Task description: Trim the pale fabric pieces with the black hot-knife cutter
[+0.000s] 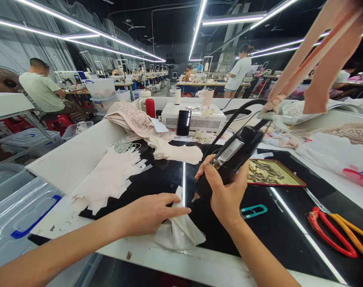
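Note:
My right hand is wrapped round a black handheld tool with a metal lever and a cable; its pointed tip hangs just above the black work surface. My left hand rests on a white fabric piece at the table's near edge, its index finger stretched out toward the tool's tip. Part of the left fingers is folded over the cloth, and what lies under them is partly hidden. Pale fabric pieces are spread at the left, and a cream stack lies farther back.
Right of the tool lie a tray of seeds, a teal thread snipper and red-handled scissors. A phone leans on a white box. Pink straps hang at upper right. Other people sit or stand in the background.

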The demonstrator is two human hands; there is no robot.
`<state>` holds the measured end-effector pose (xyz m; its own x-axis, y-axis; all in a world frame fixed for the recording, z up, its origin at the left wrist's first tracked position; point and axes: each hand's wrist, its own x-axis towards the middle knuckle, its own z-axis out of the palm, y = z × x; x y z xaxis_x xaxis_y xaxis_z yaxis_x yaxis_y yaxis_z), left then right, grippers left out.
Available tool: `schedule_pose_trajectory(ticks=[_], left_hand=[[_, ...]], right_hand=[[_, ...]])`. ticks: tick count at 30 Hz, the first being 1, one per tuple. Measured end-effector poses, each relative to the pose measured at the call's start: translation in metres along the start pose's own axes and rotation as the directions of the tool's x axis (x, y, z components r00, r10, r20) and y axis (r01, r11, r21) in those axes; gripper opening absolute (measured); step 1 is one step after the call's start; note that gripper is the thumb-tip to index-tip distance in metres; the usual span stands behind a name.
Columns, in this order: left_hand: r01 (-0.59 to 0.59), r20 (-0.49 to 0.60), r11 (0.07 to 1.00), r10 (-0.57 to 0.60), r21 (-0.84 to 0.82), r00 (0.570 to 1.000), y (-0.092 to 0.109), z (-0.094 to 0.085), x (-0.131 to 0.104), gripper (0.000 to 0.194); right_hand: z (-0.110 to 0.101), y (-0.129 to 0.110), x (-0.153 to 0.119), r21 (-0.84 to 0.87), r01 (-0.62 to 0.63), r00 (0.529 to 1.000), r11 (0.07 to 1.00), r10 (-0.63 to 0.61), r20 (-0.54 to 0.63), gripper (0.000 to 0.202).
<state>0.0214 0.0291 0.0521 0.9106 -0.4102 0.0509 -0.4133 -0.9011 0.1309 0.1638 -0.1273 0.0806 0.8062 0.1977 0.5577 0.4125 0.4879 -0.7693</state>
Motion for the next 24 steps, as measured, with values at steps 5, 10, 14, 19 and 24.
schedule_pose_trajectory(ticks=[5, 10, 14, 19, 24], left_hand=[[0.089, -0.103, 0.986, -0.104, -0.137, 0.989, -0.012, -0.006, 0.013, 0.049], [0.033, -0.088, 0.989, -0.046, -0.145, 0.995, -0.011, -0.001, 0.034, 0.021], [0.071, -0.018, 0.991, -0.073, -0.110, 0.997, -0.006, 0.002, 0.042, 0.006], [0.114, 0.018, 0.989, -0.113, -0.093, 0.993, -0.002, -0.006, 0.044, 0.015], [0.220, -0.058, 0.965, -0.230, -0.142, 0.971, 0.000, -0.037, 0.038, 0.008]], right_hand=[[-0.020, -0.004, 0.008, -0.123, 0.013, 1.000, 0.992, -0.012, 0.015, 0.050], [-0.041, -0.009, 0.014, -0.297, 0.086, 0.996, 0.951, -0.081, 0.031, 0.065], [-0.063, -0.015, 0.006, -0.427, 0.280, 0.938, 0.860, -0.340, -0.070, 0.065], [-0.085, -0.021, -0.022, -0.503, 0.440, 0.878, 0.744, -0.474, 0.068, 0.026], [-0.084, 0.000, -0.041, -0.373, 0.149, 0.967, 0.916, -0.056, 0.248, 0.032]])
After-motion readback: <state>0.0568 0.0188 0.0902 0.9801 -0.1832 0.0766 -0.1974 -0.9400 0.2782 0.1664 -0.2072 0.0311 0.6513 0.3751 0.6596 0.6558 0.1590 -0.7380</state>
